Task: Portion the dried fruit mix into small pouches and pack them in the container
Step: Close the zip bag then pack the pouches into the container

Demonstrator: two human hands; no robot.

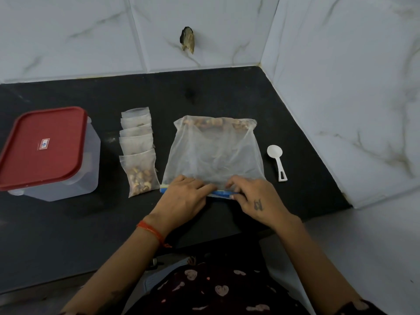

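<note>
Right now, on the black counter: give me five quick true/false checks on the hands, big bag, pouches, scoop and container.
1. Both hands, left hand and right hand, are on the blue zip strip of the large translucent plastic bag. True.
2. The red lid is off the clear plastic container. False: it sits on top.
3. The small white plastic scoop lies right of the bag, held by nobody. True.
4. The small translucent pouches are already in the container. False: they lie in an overlapping row on the counter between container and bag.
5. The fruit mix sits at the bag's near end. False: it is bunched at the far end.
</note>
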